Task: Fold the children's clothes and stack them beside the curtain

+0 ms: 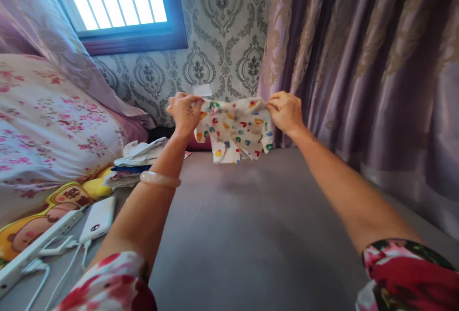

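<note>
A small white children's shirt (238, 129) with colourful printed shapes hangs in the air above the far part of the grey sheet (229, 234). My left hand (186, 110) pinches its upper left corner, and a pale bangle circles that forearm. At the upper right corner, my right hand (287, 112) grips the cloth between thumb and fingers. The shirt is stretched between both hands, its sleeves and hem dangling. Its lower edge is slightly blurred.
Left of my arm lies a stack of folded clothes (139, 153). Nearer are a white power bank (98, 218), a power strip (39, 249) with cables, and a yellow cartoon cushion (32, 227). Floral bedding (53, 124) rises at left; a purple curtain (358, 62) hangs at right.
</note>
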A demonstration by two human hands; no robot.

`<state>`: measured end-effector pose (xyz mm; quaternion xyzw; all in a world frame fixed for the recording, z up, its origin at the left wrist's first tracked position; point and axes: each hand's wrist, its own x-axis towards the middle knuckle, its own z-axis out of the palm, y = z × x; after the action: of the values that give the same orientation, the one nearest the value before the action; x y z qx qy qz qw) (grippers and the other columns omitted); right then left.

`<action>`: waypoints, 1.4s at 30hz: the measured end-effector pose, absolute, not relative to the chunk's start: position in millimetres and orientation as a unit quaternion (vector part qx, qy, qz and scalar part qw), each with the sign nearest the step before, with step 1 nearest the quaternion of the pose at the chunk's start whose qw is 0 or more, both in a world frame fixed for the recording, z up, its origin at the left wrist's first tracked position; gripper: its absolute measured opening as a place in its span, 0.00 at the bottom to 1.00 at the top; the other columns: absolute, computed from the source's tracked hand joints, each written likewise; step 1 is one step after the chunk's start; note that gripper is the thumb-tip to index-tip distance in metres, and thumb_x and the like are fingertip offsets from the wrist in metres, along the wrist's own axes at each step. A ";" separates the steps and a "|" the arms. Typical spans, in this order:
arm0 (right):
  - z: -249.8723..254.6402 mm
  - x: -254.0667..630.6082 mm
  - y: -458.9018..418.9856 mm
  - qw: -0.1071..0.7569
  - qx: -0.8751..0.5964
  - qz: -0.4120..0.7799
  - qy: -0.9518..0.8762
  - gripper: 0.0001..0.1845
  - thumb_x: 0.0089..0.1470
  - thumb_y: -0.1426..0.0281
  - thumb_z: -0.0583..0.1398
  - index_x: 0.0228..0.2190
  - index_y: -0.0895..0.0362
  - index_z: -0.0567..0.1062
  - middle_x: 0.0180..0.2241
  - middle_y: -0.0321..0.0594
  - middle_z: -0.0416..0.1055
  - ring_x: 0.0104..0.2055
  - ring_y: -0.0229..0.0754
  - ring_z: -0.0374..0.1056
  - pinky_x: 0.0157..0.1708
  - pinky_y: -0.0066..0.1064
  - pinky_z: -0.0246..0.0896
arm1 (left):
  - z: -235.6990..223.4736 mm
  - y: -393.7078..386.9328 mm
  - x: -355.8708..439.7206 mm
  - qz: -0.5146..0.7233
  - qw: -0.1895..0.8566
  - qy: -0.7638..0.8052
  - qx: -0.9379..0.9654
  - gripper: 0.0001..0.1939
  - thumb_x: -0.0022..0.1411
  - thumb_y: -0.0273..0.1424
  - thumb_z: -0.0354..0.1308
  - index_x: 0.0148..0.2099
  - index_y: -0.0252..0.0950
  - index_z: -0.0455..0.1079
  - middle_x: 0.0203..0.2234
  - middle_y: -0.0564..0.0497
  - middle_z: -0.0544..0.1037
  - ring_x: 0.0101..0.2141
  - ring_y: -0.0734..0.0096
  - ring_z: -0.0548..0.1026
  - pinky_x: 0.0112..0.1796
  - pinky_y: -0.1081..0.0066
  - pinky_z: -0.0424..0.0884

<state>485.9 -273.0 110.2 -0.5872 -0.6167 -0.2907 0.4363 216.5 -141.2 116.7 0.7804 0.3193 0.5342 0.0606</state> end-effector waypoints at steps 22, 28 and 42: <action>121.6 476.9 -244.3 0.387 -0.763 -0.178 -0.486 0.14 0.58 0.72 0.54 0.40 0.57 0.79 0.42 0.49 0.76 0.46 0.50 0.70 0.44 0.35 0.62 | 106.8 -133.9 244.9 0.529 0.073 0.439 0.722 0.12 0.61 0.28 0.49 0.40 0.37 0.74 0.36 0.46 0.77 0.43 0.61 0.72 0.46 0.64 0.67; 110.9 460.2 -242.5 0.411 -0.752 -0.245 -0.453 0.16 0.60 0.74 0.48 0.43 0.61 0.73 0.43 0.54 0.72 0.47 0.52 0.67 0.46 0.39 0.60 | 103.2 -147.4 253.0 0.613 0.032 0.423 0.666 0.10 0.63 0.26 0.46 0.40 0.37 0.70 0.37 0.44 0.71 0.45 0.58 0.69 0.49 0.59 0.64; 95.5 427.6 -321.5 0.379 -0.655 -0.420 -0.501 0.16 0.63 0.68 0.44 0.40 0.59 0.68 0.41 0.48 0.67 0.43 0.48 0.66 0.36 0.35 0.59 | 88.1 -234.1 192.4 0.655 -0.121 0.367 0.649 0.12 0.69 0.32 0.44 0.47 0.37 0.67 0.44 0.42 0.66 0.53 0.55 0.62 0.55 0.52 0.54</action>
<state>427.6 -321.5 95.5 -0.6552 -0.5007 -0.4198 0.3791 192.4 -234.1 88.1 0.6494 0.3673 0.6547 -0.1213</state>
